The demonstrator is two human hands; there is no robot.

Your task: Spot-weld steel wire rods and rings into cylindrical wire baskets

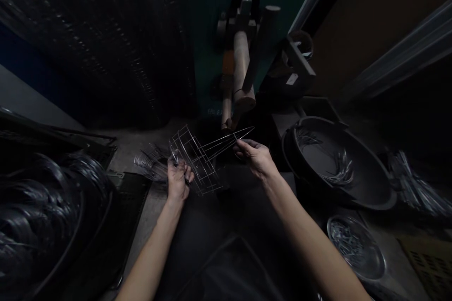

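Observation:
My left hand (178, 179) is closed around the lower edge of a small wire frame (192, 155), a curved grid of thin metal rods held up in front of me. My right hand (254, 155) pinches a bundle of long thin wire rods (226, 140) whose ends point up and to the right and whose other ends meet the frame. Both hands are above a dark work surface.
Coils of dark wire (42, 207) lie at the left. A big dark basin (353, 174) with bent wires stands at the right, a smaller metal bowl (355, 247) of small wire pieces in front of it. A wooden-handled tool stand (242, 66) rises behind.

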